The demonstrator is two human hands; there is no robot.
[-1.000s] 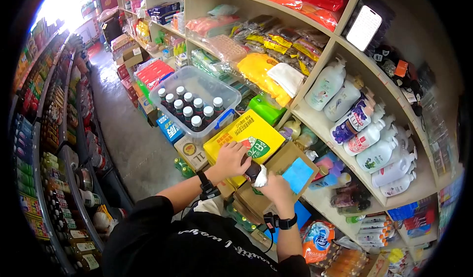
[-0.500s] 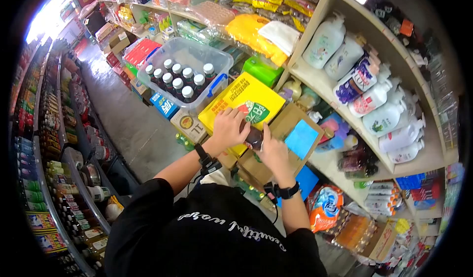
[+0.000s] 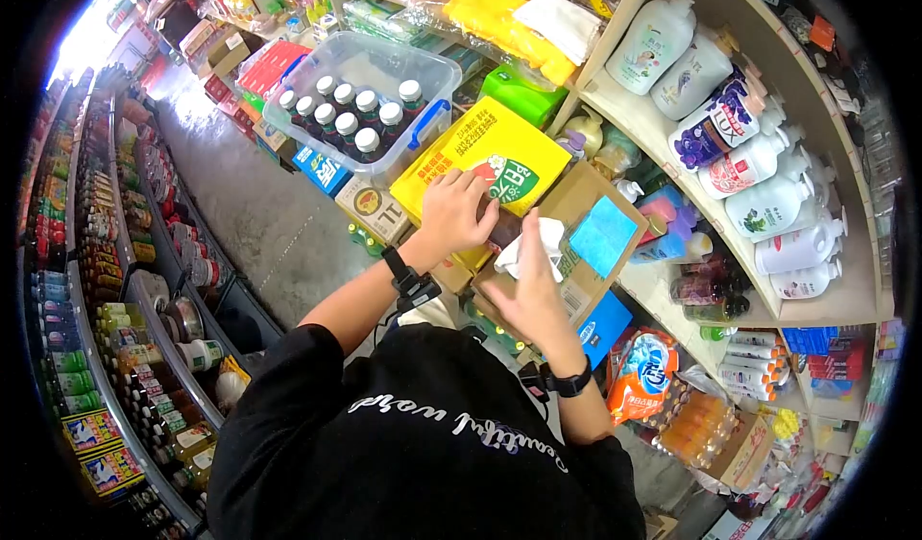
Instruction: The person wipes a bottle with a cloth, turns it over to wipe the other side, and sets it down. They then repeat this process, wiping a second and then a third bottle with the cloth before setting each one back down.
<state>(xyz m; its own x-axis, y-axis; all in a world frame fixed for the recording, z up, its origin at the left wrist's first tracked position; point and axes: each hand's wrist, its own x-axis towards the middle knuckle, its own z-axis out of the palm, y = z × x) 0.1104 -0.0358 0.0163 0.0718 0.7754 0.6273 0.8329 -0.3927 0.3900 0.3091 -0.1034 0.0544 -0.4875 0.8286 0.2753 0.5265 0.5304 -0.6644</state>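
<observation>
1. Wiping appears to be the step in hand, judging by the cloth [image 3: 551,239] bunched at the right hand [image 3: 538,288].
2. The right fingers are straight, thumb spread wide, not clenched; the cloth shows beyond them, over the carton's [image 3: 576,288] left part.
3. The left hand [image 3: 461,216] arches over the yellow box's [image 3: 514,135] near edge, thumb apart; I cannot tell whether it grasps anything.
4. A dark item [image 3: 505,232], probably a bottle, sits mostly hidden between the hands, by the box's edge beside the carton.
5. The next move calls, I judge, for a steady left grip and the cloth closed around the item.
</observation>
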